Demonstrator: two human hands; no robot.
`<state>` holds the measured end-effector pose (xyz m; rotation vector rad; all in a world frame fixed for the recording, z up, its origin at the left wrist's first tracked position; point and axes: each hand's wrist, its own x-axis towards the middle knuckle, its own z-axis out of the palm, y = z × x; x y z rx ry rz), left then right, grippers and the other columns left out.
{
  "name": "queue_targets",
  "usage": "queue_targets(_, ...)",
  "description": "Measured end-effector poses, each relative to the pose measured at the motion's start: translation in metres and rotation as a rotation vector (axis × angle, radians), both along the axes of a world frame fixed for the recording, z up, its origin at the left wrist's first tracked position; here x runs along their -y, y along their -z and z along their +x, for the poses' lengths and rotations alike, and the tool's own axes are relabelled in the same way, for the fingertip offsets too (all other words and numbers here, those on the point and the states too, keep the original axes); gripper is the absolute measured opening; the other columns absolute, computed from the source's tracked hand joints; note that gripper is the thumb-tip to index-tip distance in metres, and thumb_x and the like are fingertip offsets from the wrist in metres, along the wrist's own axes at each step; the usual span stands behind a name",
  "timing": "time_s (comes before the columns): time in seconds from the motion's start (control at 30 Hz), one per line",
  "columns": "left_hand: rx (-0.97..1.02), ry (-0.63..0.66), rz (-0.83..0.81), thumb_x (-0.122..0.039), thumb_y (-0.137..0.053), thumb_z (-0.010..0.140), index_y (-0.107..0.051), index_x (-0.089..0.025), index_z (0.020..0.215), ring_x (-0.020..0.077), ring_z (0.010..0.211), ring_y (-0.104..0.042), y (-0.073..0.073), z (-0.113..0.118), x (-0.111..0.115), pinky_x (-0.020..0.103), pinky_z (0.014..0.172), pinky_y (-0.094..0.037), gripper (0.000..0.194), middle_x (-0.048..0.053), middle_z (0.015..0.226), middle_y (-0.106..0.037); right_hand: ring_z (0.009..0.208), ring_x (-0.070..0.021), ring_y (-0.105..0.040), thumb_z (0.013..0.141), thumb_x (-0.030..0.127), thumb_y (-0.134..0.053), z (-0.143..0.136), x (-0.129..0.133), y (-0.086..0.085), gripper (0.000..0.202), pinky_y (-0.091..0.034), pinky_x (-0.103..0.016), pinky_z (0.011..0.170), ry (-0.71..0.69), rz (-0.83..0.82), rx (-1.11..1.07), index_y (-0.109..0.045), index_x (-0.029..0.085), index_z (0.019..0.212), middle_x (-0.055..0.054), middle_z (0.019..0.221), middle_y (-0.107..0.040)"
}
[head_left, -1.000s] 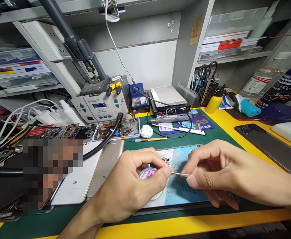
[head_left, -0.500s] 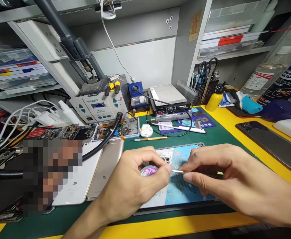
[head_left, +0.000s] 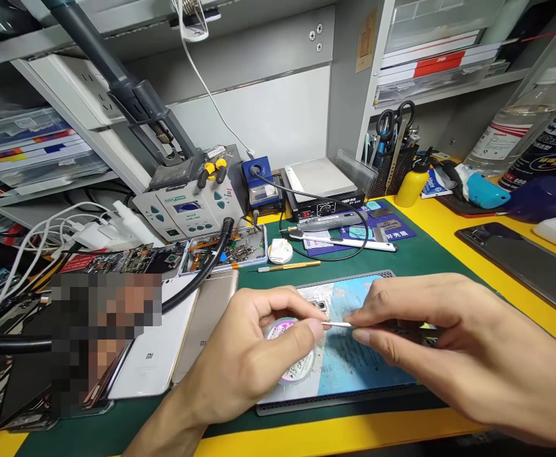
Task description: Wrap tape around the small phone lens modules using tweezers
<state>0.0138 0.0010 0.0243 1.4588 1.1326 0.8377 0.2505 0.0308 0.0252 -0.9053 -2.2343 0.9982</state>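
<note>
My left hand (head_left: 263, 352) is closed around a small round spool (head_left: 301, 371) with a clear rim and a pink and white label, partly covered by the thumb. Between its thumb and forefinger and those of my right hand (head_left: 430, 336) runs a short, thin, pale strip (head_left: 337, 324). My right hand pinches the strip's right end; whether the strip comes off the spool is hidden. Both hands are above a flat work pad (head_left: 354, 374) with a white and blue printed surface. A small dark-framed square (head_left: 322, 306) shows on the pad behind my left fingertips.
Phone backs (head_left: 149, 355) and a thick black hose (head_left: 199, 279) are left of my hands. Behind are a parts tray (head_left: 259, 257), a gold-handled tool (head_left: 290, 267), a soldering station (head_left: 187, 209) and a hot plate (head_left: 320, 178). A dark phone (head_left: 520, 260) lies right.
The spool has turned or tilted so that more of its label shows below my left thumb. Both hands keep their pinch, with the pale strip still between them. The camera view has shifted slightly.
</note>
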Motion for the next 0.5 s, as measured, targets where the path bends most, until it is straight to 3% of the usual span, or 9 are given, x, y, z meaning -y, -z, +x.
queue_targets(0.17, -0.040, -0.025, 0.013, -0.029, -0.068, 0.094, -0.076, -0.014, 0.080, 0.0135, 0.073, -0.056, -0.001, 0.003, 0.001, 0.023, 0.066, -0.041, 0.022, 0.001, 0.078, -0.068, 0.065, -0.0162, -0.065, 0.096, 0.022, -0.063, -0.001, 0.000, -0.001, 0.015, -0.047, -0.024, 0.053, -0.011, 0.063, 0.030, -0.077, 0.024, 0.089, -0.001, 0.077, -0.074)
queue_targets(0.5, -0.061, -0.115, 0.008, -0.024, -0.070, 0.089, -0.073, -0.016, 0.073, 0.0110, 0.067, -0.054, 0.000, 0.009, -0.001, 0.020, 0.065, -0.043, 0.018, -0.002, 0.072, -0.068, 0.060, -0.0153, -0.053, 0.097, 0.009, -0.055, 0.000, -0.001, 0.008, 0.018, -0.038, -0.031, 0.055, -0.141, 0.417, 0.024, -0.069, 0.014, 0.089, -0.005, 0.072, -0.061)
